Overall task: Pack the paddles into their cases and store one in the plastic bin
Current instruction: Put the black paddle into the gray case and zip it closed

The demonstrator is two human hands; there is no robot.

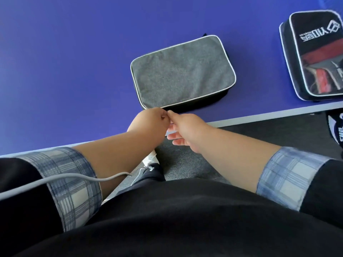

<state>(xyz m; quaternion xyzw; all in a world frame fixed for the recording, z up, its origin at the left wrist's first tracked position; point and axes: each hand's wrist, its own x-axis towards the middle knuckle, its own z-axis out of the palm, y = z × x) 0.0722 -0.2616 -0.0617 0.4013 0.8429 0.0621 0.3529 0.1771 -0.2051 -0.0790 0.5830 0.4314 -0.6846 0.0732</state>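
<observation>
My left hand (pixel 152 121) and right hand (pixel 185 127) both pinch the grey case (pixel 182 71) at its corner by the counter's (pixel 65 80) near edge. I judge I'm zipping it. Next, pull steadily along the seam.

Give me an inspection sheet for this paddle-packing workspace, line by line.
Surface: blue table, white edge.
Job's things: grey case flat near the edge, looks closed; black case at right, paddle visible through its window; bin not in view.
Clutter: nothing seen.
Grippers: left hand curled at the grey case's near corner, seemingly gripping it; right hand fingertips meet it, grip hidden.
Cables: grey cable across the left sleeve.
Surroundings: dark carpet; shoe; black-and-white item on the floor at right.
</observation>
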